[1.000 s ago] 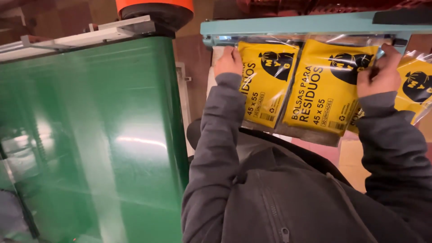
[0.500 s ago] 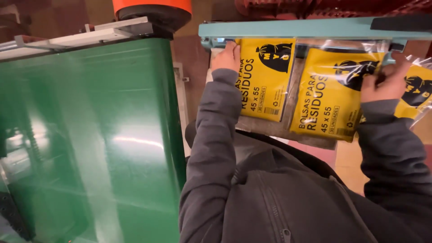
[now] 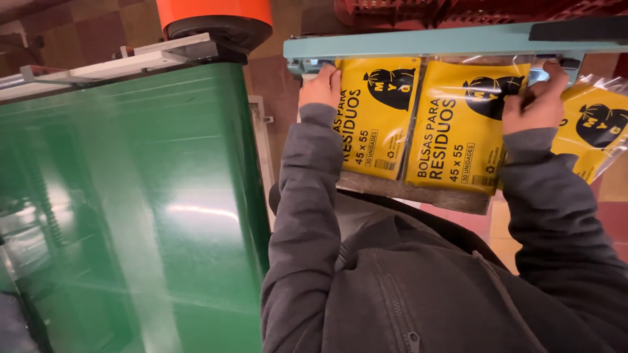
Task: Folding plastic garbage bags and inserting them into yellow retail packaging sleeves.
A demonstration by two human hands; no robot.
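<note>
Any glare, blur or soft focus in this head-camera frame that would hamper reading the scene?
Head view: broad glare streaks across the glossy green panel; the yellow packs and both hands, left hand and right hand, are sharp; the clear wrap on the far-right pack glints; the near grey jacket looks slightly soft; lighting is warm and even.

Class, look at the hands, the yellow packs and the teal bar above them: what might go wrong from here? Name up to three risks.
1. Both hands sit right under the teal bar: the left hand and right hand have fingers close to it and could be pinched if it closes.
2. The two yellow packs lie side by side, slightly tilted, so they may sit crooked under the bar.
3. A third pack overhangs at the right and might slide off.
</note>
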